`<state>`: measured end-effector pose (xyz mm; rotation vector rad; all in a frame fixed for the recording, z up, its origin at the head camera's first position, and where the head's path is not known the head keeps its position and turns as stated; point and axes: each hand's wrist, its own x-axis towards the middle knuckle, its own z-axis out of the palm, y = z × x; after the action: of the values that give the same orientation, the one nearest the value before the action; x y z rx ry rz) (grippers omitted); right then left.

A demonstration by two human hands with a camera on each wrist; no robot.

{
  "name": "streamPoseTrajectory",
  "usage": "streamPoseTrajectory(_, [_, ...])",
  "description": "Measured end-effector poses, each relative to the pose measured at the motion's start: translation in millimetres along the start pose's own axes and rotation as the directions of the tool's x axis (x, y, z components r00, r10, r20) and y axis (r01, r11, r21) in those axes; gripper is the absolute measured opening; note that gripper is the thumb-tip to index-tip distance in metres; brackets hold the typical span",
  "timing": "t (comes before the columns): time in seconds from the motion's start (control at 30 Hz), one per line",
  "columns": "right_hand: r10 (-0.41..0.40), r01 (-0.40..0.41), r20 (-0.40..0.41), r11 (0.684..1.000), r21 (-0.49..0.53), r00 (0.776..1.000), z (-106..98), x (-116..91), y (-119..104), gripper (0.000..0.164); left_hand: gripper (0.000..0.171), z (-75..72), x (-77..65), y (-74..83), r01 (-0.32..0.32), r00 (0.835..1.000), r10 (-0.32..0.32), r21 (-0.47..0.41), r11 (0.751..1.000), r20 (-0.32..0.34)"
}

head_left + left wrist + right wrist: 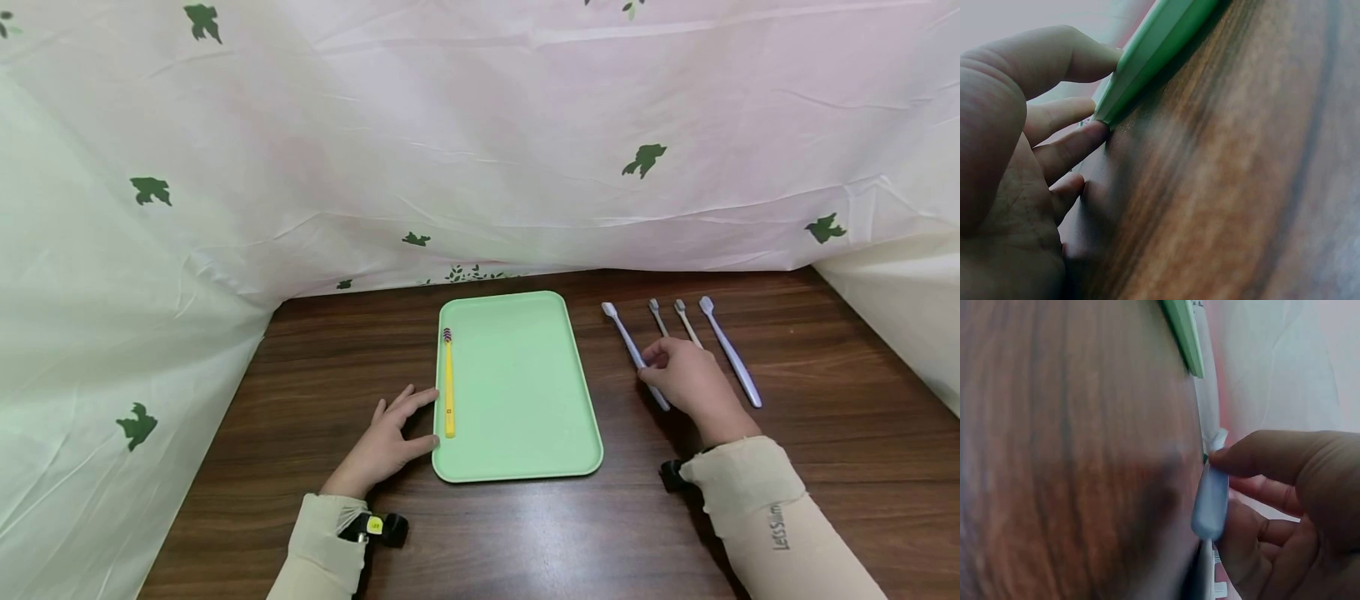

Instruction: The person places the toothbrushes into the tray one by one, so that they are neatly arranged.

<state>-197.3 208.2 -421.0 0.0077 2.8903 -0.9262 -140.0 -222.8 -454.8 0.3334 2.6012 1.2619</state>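
Observation:
My right hand (696, 382) pinches a pale lavender toothbrush (627, 337) by its handle, thumb on one side and fingers on the other. The right wrist view shows the rounded handle end (1210, 506) close up. My left hand (381, 447) is at the left rim of a green tray (517, 387), its thumb and fingers spread and touching the edge. On the tray's left side lies a yellow toothbrush (449, 390) with dark purple bristles, its head pointing away from me. The tray's edge also shows against the fingertips in the left wrist view.
To the right of the pinched toothbrush lie a grey toothbrush (658, 318), a beige toothbrush (687, 324) and a purple toothbrush (731, 353). My right hand partly covers the first two. A white curtain (480, 142) with green prints borders the dark wooden table (345, 350).

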Motion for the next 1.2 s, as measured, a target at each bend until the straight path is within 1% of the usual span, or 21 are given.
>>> streamPoseTrajectory(0.1, [-0.013,0.008,0.049,0.994,0.106,0.999,0,0,-2,0.028,0.067,0.3,0.0,0.0,0.003,1.000,-0.003,-0.001,1.000,0.003])
streamPoseTrajectory(0.17, [-0.017,0.000,0.089,0.983,0.186,0.996,0,-1,-4,0.030,0.067,0.5,0.0,0.1,0.005,1.000,-0.005,-0.001,1.000,0.003])
streamPoseTrajectory(0.27, [-0.026,-0.005,0.116,0.966,0.259,0.993,0,-2,-8,0.032,0.067,0.6,0.1,0.2,0.005,1.000,-0.005,-0.001,1.000,0.004])
streamPoseTrajectory(0.47, [-0.043,-0.008,0.135,0.935,0.354,0.990,3,-3,-12,0.033,0.067,1.0,-0.2,0.8,0.006,1.000,-0.006,-0.004,1.000,0.003])
streamPoseTrajectory(0.63, [-0.057,-0.014,0.141,0.889,0.457,0.988,9,-2,-12,0.034,0.067,1.3,-0.5,1.1,0.010,1.000,-0.010,-0.006,1.000,0.006])
streamPoseTrajectory(0.87, [-0.071,-0.030,0.158,0.830,0.557,0.985,19,-1,-19,0.036,0.067,0.8,-1.2,0.4,0.007,1.000,-0.007,-0.005,1.000,0.006])
streamPoseTrajectory(1.07, [-0.080,-0.039,0.167,0.792,0.610,0.983,28,2,-36,0.034,0.067,-1.9,-0.5,2.4,-0.001,1.000,0.001,0.001,1.000,0.010])
streamPoseTrajectory(1.2, [-0.089,-0.047,0.181,0.771,0.635,0.980,35,3,-48,0.034,0.067,-0.9,0.6,2.1,0.000,1.000,0.000,0.005,1.000,0.009])
